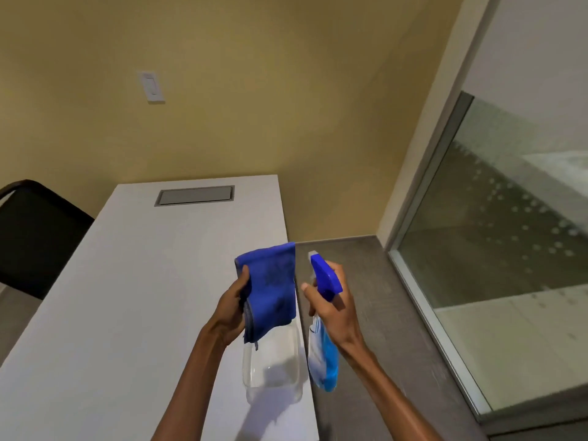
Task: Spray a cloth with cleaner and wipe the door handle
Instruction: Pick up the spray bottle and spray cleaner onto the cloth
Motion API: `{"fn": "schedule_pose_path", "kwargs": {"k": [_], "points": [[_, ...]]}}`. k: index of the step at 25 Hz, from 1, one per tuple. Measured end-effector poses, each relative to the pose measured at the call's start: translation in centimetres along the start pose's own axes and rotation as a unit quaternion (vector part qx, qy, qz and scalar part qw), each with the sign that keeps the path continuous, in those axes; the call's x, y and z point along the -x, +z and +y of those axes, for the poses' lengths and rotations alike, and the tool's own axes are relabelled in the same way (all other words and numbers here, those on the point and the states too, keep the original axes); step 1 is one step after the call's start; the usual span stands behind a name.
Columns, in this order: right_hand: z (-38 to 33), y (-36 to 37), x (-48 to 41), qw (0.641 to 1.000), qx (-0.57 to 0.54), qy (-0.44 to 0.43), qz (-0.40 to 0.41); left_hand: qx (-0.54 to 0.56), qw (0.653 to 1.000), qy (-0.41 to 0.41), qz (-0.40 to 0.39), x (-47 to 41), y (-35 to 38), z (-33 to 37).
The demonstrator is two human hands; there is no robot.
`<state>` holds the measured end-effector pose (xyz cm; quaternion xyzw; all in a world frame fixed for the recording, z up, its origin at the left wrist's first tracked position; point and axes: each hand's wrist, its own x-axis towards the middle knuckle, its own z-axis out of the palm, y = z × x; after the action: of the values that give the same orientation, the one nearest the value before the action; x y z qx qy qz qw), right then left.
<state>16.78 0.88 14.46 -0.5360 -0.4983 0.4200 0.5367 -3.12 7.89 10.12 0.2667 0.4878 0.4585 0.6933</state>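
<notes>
While held up over the table's right edge, cloth: one, blue point(273, 288), hanging folded from the left hand, a grey underside showing along its left border.
Left hand: one point(234, 308), clenched around the cloth's left edge, thumb pressed on the front face.
Right hand: one point(334, 308), grasping the spray bottle at its neck, fingers curled by the trigger.
Spray bottle: one point(324, 358), blue head with a pale nozzle tip aimed toward the cloth, clear body hanging below the hand with blue liquid in its lower part; nozzle just beside the cloth, not touching.
Clear container: one point(273, 374), lying on the table below the cloth, see-through, contents not discernible.
Table: one, white point(127, 297), with one grey rectangular hatch point(194, 195) set into its far end.
Chair: one, dark point(35, 237), at the table's left side.
Wall switch: one, white point(152, 87), on the yellow wall.
Glass panel: one point(509, 233), framed, at the right; partly frosted.
Door handle: not identifiable anywhere.
</notes>
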Motion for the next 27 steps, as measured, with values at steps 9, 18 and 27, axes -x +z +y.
{"fn": "schedule_pose_path", "kwargs": {"k": [9, 18, 27], "points": [[-2.4, -3.1, 2.9, 0.992, -0.053, 0.112, 0.038, -0.077, 0.991, 0.011, -0.111, -1.1, 8.2, -0.3], [-3.8, -4.8, 3.4, 0.986, 0.003, 0.109, 0.122, -0.089, 0.988, 0.014, -0.127, -2.3, 11.8, -1.5], [-4.3, -5.5, 3.3, 0.989, 0.017, 0.091, 0.119, -0.091, 0.983, 0.018, -0.158, -2.6, 12.9, -1.5]]}}
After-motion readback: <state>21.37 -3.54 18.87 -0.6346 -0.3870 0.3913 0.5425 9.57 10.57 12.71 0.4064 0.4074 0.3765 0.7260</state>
